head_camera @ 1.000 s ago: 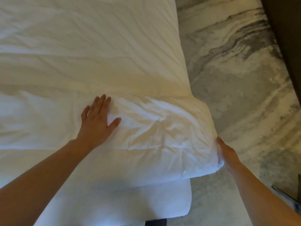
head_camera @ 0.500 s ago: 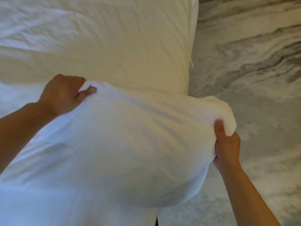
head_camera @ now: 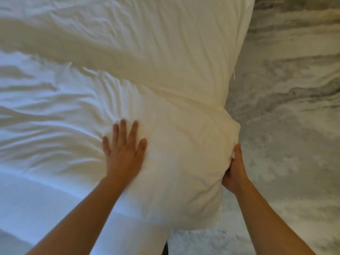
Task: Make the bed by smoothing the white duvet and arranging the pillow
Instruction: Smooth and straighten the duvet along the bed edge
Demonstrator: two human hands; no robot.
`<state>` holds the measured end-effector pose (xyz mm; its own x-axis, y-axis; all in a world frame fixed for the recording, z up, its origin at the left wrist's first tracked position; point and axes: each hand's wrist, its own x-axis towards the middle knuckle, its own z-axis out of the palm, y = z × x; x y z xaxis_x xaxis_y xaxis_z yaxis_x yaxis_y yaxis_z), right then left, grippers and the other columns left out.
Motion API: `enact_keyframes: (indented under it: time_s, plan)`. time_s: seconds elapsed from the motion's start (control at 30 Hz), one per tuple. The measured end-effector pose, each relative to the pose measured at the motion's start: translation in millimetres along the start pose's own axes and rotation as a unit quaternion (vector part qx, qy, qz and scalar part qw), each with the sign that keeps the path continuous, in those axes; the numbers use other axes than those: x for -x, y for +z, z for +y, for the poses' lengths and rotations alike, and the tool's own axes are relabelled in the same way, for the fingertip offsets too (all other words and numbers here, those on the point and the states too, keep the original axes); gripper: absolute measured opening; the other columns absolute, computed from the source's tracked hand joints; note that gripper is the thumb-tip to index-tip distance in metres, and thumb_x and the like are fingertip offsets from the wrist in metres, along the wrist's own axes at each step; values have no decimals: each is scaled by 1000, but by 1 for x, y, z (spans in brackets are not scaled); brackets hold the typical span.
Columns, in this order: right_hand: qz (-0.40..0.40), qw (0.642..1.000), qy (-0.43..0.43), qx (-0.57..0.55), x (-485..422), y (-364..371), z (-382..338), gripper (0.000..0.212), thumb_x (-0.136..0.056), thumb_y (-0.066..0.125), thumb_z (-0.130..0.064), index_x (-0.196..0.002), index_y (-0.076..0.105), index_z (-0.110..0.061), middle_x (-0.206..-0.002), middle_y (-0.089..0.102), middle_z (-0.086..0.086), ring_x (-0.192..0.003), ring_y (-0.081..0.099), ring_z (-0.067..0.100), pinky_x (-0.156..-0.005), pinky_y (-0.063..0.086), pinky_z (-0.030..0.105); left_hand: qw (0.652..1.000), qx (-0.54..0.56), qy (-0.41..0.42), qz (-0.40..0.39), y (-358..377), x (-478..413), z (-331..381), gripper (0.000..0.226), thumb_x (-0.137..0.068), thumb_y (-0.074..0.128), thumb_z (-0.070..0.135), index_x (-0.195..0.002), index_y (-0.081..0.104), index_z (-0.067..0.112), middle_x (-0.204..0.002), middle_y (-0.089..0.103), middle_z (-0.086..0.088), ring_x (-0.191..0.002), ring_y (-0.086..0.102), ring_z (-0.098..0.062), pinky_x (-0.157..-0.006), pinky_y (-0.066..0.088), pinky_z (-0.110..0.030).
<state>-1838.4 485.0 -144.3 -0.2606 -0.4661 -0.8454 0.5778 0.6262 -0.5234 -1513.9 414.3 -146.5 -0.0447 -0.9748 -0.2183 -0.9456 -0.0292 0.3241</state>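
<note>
A white pillow (head_camera: 185, 162) lies on the near right corner of the bed, its right end bulging past the mattress edge. My left hand (head_camera: 125, 151) rests flat on the pillow's left part, fingers spread, palm down. My right hand (head_camera: 234, 172) clutches the pillow's right end, thumb up along the fabric. The white duvet (head_camera: 147, 43) spreads across the bed beyond the pillow, creased, with long folds running leftward.
The bed's right edge (head_camera: 237, 70) drops to a grey and white marbled carpet (head_camera: 294, 107) that fills the right side. A white sheet (head_camera: 36, 199) covers the near left of the mattress. A dark object (head_camera: 165, 249) shows at the bottom under the bed edge.
The pillow was lifted off the bed with both hands gripping it, and now lies down again. My left hand has let go and pressed flat on it. My right hand still grips the end.
</note>
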Motion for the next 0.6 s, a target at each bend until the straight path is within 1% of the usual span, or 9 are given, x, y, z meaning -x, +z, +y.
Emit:
enact_keyframes:
  time_s: [0.07,0.17,0.2,0.3,0.37,0.4,0.47,0.53,0.6]
  plan:
    - [-8,1000,0,15,0,1,3,85,-81,41,-93,-144,61,-39,-137,71,2,-127,64,30,-99,54,48,1000,-14,21,-10,6,23,0,66,-101,12,64,-163,7,43,-174,1,4,-160,0,-21,-125,3,-57]
    - [-22,998,-11,54,5,15,-1,76,-82,38,-93,-134,66,-44,-130,75,-4,-123,66,27,-102,52,49,999,-23,38,-28,12,44,-3,65,-101,11,64,-163,4,44,-174,-1,6,-160,-2,-19,-126,2,-55]
    - [-27,998,-13,61,5,20,-3,74,-85,37,-91,-133,66,-44,-129,75,-4,-121,67,27,-99,54,49,998,-22,39,-34,12,46,-5,65,-101,10,64,-162,2,45,-173,-3,7,-160,-4,-18,-126,1,-55]
    - [-30,996,-27,83,12,33,-5,61,-96,38,-79,-136,64,-40,-131,73,-1,-115,69,25,-83,56,42,998,-16,44,-44,11,44,-10,64,-101,9,65,-162,-2,46,-173,-6,9,-159,-8,-17,-126,-1,-54]
    - [-13,994,-40,96,13,37,-5,59,-98,42,-75,-136,64,-35,-132,73,3,-114,70,26,-80,55,41,998,-16,47,-42,10,45,-13,64,-102,9,64,-162,-1,45,-173,-6,8,-159,-8,-17,-126,-1,-54]
    - [4,993,-48,103,16,39,-7,58,-96,45,-76,-131,66,-34,-129,74,4,-111,70,27,-80,56,41,998,-12,47,-42,10,45,-13,64,-102,9,64,-162,-1,45,-173,-5,8,-159,-7,-17,-126,-1,-54]
    - [49,988,-71,129,25,40,-15,52,-91,50,-79,-114,65,-34,-115,76,2,-103,71,26,-83,57,43,998,2,46,-40,8,45,-13,63,-102,8,64,-162,-2,47,-173,-5,9,-159,-8,-16,-126,-1,-53]
    - [102,979,-101,144,31,33,-20,50,-92,52,-78,-107,61,-32,-104,74,0,-94,70,24,-85,57,43,998,18,49,-32,6,46,-12,62,-102,11,63,-161,-3,48,-172,-7,12,-159,-9,-13,-126,-3,-51]
    - [132,973,-116,146,34,20,-10,49,-95,51,-74,-106,63,-27,-106,74,4,-93,70,25,-80,57,41,997,16,68,-29,8,54,-14,61,-104,14,62,-161,-2,48,-171,-9,14,-159,-10,-12,-126,-3,-50]
